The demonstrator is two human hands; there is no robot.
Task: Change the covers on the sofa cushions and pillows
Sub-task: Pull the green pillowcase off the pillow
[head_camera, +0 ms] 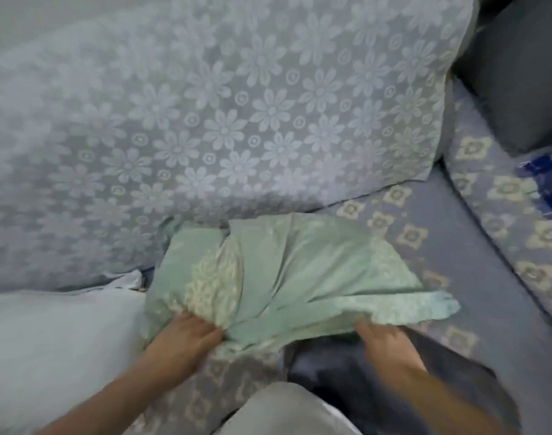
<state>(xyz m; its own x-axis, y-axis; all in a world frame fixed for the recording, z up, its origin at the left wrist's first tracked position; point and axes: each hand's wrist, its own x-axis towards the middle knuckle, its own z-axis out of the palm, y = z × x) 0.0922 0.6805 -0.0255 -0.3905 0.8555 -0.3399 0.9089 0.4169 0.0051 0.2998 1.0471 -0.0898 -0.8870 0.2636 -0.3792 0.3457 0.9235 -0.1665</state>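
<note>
Green cover (300, 277) in both hands' grip

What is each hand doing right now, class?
Left hand: grips the green cover.
Right hand: at the cover's edge; blurred, cannot tell.

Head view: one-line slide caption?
Both hands, left hand and right hand, grip a green cover on the sofa.

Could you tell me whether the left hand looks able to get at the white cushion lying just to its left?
Probably yes. The left hand grips the green cover right beside the white cushion, and nothing lies between them; it would have to release its grip first.
</note>
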